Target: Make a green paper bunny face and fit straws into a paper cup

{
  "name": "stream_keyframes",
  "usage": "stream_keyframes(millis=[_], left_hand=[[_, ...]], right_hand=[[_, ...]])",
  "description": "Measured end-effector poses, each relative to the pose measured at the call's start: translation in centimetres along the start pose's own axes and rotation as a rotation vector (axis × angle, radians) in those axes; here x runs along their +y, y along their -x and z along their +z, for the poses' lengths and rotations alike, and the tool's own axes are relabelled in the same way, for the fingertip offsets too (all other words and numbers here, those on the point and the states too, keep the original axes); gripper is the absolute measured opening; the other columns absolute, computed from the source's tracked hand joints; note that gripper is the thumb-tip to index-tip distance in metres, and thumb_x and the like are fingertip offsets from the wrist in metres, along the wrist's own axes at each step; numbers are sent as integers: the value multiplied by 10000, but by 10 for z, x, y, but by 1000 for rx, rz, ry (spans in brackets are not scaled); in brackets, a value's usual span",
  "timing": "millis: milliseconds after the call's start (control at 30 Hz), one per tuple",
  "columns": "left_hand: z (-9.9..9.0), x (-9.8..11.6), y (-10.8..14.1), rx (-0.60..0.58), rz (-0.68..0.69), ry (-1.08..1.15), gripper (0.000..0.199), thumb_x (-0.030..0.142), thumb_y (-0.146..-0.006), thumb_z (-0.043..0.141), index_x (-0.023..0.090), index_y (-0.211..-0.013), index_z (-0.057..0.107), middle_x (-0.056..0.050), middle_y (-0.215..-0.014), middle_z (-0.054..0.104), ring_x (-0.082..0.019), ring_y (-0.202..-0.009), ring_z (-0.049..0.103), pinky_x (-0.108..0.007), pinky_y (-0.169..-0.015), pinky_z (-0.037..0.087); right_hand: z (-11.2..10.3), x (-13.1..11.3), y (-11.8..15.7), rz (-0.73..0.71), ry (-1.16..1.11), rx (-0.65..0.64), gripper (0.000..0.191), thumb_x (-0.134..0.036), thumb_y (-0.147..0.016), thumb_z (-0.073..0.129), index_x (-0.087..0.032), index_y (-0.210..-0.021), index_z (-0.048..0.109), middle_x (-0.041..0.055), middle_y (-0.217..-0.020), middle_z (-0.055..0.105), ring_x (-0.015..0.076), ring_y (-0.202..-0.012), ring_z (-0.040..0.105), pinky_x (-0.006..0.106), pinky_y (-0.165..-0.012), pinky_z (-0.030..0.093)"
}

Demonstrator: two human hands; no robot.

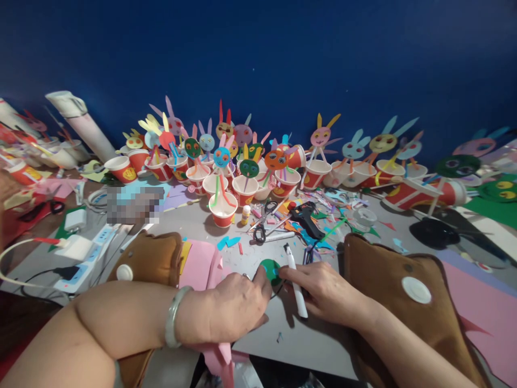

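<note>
A small green paper disc (270, 265) with blue eye spots is held low over the table between both hands. My left hand (228, 307), wearing a pale bangle, pinches the disc's left edge. My right hand (325, 288) has its fingertips at the disc's right edge. A white pen (298, 288) sits across those same fingers, its dark tip pointing away from me. The undersides of my fingers are hidden. Pink paper (197, 261) lies beside and under my left wrist.
Red and white paper cups (223, 211) with paper rabbit faces line the wall. Scissors (264, 221), a glue gun (307, 218), a small yellow bottle (245, 214) and scraps lie ahead. Brown cushions (388, 285) flank my arms. A power strip (86, 258) with cables lies left.
</note>
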State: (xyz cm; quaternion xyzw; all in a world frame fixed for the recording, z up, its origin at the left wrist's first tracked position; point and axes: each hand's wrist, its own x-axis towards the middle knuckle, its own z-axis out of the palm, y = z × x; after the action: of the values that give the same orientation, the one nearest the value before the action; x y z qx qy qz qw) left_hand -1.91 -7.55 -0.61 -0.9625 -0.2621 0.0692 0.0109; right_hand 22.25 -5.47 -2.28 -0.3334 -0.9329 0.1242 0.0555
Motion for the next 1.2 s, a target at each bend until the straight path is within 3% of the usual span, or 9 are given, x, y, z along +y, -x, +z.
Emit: stream_keyframes(millis=[333,500,867,1200], left_hand=[[-4,0,2,26,1,-17,473,445,-1002,394,57,-1228,541,-205,-1147,595,-192,-716,635,-272,-414,406],[-4,0,0,-37,-10,14,456,452,-1001,402,74,-1215,540,-184,-1116,593,-198,-760,646,-258,-451,442],[-7,-1,1,-47,2,24,474,440,-1001,408,51,-1249,518,-247,-1261,560,-202,-784,657,-263,-466,476],[-7,-1,1,-60,-1,29,463,437,-1005,398,59,-1243,518,-239,-1248,561,-203,-797,661,-266,-481,489]], right_hand=[[-2,-1,-2,-13,-20,11,196,-174,-978,403,-177,-1043,589,25,-723,628,154,-610,571,303,-580,286],[-2,-1,0,-27,-10,53,190,-171,-971,418,-173,-1046,592,18,-701,614,151,-597,555,299,-581,291],[-4,-3,-2,-14,-19,9,208,-129,-945,418,-180,-1056,586,25,-733,641,156,-626,593,303,-580,297],[-2,-1,-2,-12,-8,0,204,-143,-951,422,-173,-1069,586,28,-738,641,155,-631,597,299,-584,290]])
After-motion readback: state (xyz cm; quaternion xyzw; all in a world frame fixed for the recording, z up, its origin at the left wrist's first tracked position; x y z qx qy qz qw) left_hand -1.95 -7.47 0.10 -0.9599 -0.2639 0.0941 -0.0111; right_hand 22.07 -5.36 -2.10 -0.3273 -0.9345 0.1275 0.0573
